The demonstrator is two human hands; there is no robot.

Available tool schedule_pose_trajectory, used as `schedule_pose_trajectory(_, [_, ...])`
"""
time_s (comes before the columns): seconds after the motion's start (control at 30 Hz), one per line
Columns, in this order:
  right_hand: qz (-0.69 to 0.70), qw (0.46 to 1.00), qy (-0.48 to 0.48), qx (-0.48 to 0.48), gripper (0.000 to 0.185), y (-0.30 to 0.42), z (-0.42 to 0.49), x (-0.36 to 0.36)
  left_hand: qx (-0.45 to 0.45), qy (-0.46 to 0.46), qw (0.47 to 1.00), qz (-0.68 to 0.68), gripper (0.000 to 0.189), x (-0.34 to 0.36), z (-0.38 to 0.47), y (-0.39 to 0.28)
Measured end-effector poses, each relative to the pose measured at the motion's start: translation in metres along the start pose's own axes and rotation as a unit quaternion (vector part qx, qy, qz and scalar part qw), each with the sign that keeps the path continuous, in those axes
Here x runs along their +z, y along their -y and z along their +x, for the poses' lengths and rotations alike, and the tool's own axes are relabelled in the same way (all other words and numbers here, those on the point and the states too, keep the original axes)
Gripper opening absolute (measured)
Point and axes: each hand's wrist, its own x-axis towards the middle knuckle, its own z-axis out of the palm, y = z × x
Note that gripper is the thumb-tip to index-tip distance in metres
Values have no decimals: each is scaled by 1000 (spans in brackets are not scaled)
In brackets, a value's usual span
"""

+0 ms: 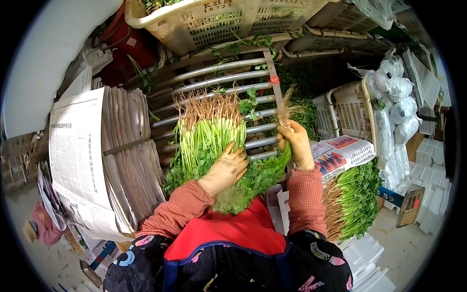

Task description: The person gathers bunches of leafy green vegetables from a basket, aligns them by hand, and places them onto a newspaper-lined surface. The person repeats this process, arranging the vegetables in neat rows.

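A thick row of coriander (211, 133) lies on the metal-bar rack (222, 77), brown roots pointing away from me and leaves towards me. My left hand (226, 168) rests on the leafy lower right part of that row, fingers slightly apart. To its right, my right hand (297, 142) grips a small coriander bunch (285, 109) near its roots. The bunch's roots stick up above my fingers, and its leaves bend down and left towards the leaves beside my left hand. Where the two lots of leaves meet, I cannot tell them apart.
A tied newspaper stack (126, 124) stands left of the rack. Beyond it is a pale plastic crate (175, 25). At right, newspaper (346, 153) lies over more coriander (357, 197), near plastic bags (401, 106) and a digital scale (410, 206). A person (45, 223) is at far left.
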Motion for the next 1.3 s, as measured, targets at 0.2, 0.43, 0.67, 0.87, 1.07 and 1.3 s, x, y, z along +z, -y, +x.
schedule_pose_trajectory(0.2, [-553, 805, 86, -198, 44, -12, 61, 59, -8, -34, 999, -19, 17, -2, 2, 1])
schedule_pose_trajectory(0.43, [-569, 751, -203, -264, 21, 0, 118, -5, -45, -84, 993, -70, 15, 6, -8, 10])
schedule_pose_trajectory(0.67, [-192, 980, 37, -28, 36, -21, 19, -4, -148, -217, 897, -356, 22, -12, -16, 19])
schedule_pose_trajectory(0.87, [-345, 931, 112, -46, 40, -73, -12, 43, -162, -215, 895, -355, 20, -15, -15, 18])
schedule_pose_trajectory(1.07, [-186, 980, 30, 65, 14, -67, -8, 33, -114, -220, 934, -256, 22, -7, -16, 20])
schedule_pose_trajectory(1.3, [38, 998, 38, 26, 13, -43, 12, 11, -55, -94, 994, -25, 36, -2, 0, 4])
